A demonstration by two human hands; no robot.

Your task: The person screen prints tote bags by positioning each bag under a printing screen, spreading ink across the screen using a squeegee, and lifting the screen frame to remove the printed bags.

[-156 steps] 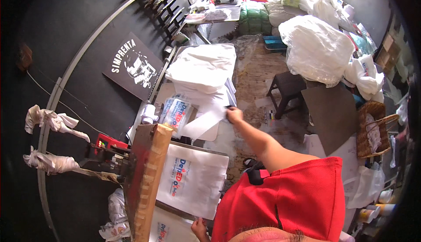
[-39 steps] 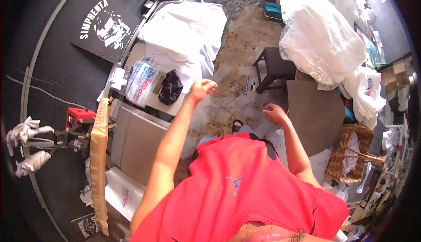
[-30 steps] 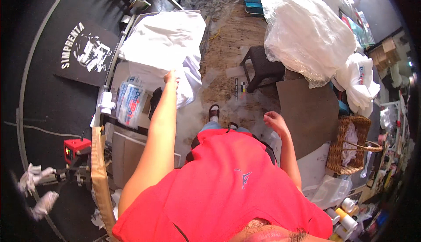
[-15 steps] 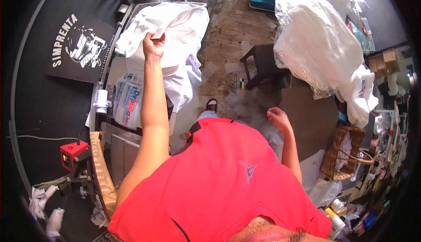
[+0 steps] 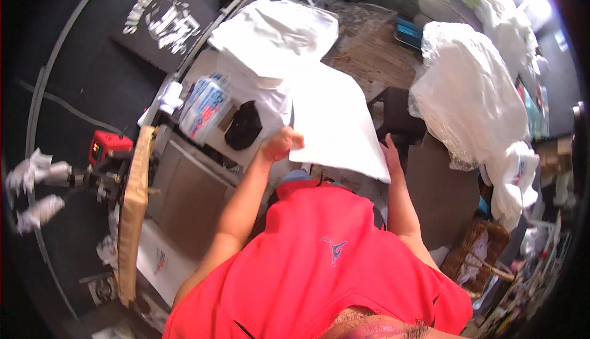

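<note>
My left hand [image 5: 281, 144] is closed on a white fabric piece [image 5: 335, 118], held raised over my lower body with its far end near a pile of white fabric [image 5: 270, 35]. My right hand [image 5: 389, 150] is beside the piece's right edge, fingers apart and extended; whether they touch it is unclear. Left of the held piece, a black bag [image 5: 243, 127] and printed clear-wrapped packs [image 5: 203, 105] lie on a pale board under the pile.
At left stand a press with a red control box [image 5: 109, 150], tan-covered plate [image 5: 132, 228] and grey platen [image 5: 187, 198]. A dark stool [image 5: 393, 109], a large plastic-wrapped white bundle [image 5: 467, 87] and a wicker basket [image 5: 476, 256] are at right. Wooden floor [image 5: 362, 50] shows beyond.
My left hand has left the pile and come back toward me with a white piece in it. My right hand has risen to that piece's edge. The view has shifted.
</note>
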